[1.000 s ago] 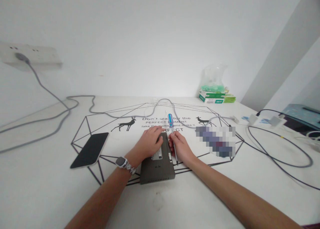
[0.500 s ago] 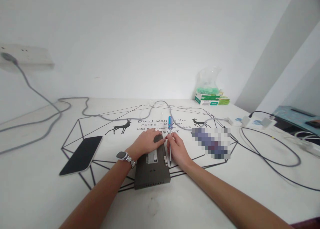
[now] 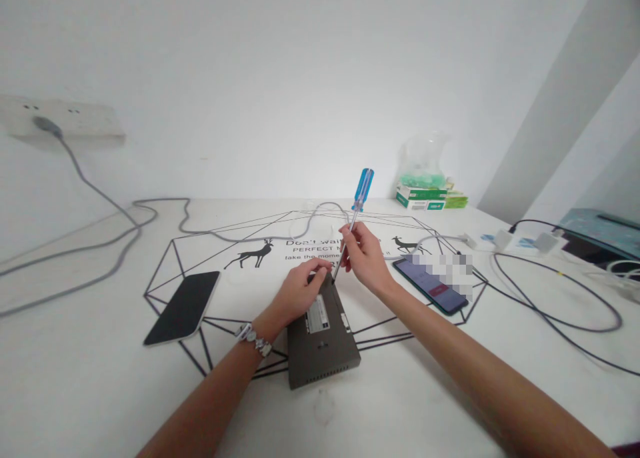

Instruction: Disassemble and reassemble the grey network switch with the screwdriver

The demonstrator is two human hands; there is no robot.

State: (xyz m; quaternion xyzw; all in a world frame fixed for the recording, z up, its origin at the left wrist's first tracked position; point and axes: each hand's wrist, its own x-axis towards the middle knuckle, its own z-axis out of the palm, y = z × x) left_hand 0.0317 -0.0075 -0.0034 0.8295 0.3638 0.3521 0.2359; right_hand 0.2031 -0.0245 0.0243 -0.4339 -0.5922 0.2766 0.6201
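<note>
A flat dark grey electronic device (image 3: 325,358), with a white label and a row of vent slots, lies on the table in front of me. My left hand (image 3: 303,288) rests over its far left part, fingers curled round that end. Between the thumb and fingers of my right hand (image 3: 365,255) is the shaft of a screwdriver (image 3: 364,188) with a clear blue handle. It stands tilted, handle up and to the right, its tip at the device's far right corner. Whether the tip sits in a screw is too small to tell.
A dark tablet-like slab (image 3: 185,308) lies to the left, a lit phone (image 3: 430,288) to the right. A grey cable (image 3: 240,238) runs behind the hands from the wall socket (image 3: 95,119). Chargers and a black cable (image 3: 590,325) lie right; boxes (image 3: 423,198) stand at the back.
My right hand has turned the screwdriver from pointing toward me to tip-down on the device's far corner, handle raised. My left hand stays on the device. The view has shifted slightly.
</note>
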